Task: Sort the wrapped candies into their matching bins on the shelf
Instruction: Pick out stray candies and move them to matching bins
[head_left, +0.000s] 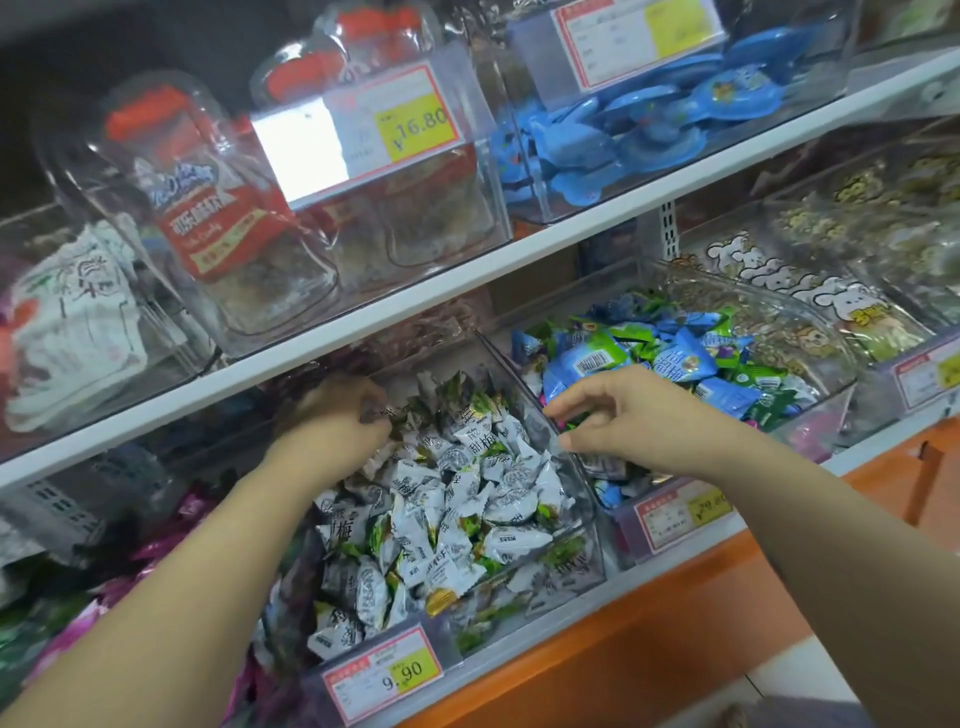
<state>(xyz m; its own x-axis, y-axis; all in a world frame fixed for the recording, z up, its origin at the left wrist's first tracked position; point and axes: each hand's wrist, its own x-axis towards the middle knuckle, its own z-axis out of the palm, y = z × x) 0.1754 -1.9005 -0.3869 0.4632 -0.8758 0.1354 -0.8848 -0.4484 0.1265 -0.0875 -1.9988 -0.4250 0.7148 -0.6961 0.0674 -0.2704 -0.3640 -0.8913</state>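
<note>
My left hand (337, 415) curled into the white candies (457, 499) in the middle bin (582, 556), grip unclear through blur; my right hand (639, 410) hung open over the divider (506, 369), where a fumbled sweet might drop among blue-green candies (675, 358).

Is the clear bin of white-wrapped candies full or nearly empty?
Fairly full: white-wrapped candies heap nearly to the rim of the clear bin, front to back.

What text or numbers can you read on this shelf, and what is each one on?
"¥16.80": yellow price tag on the upper bin.
"9.90": front price tag on the white candy bin.
"29.80", faint: right price tag on the blue candy bin.
"梅": white candy wrappers.
Red jar label, top right tag, all small print: too blurred.
</note>
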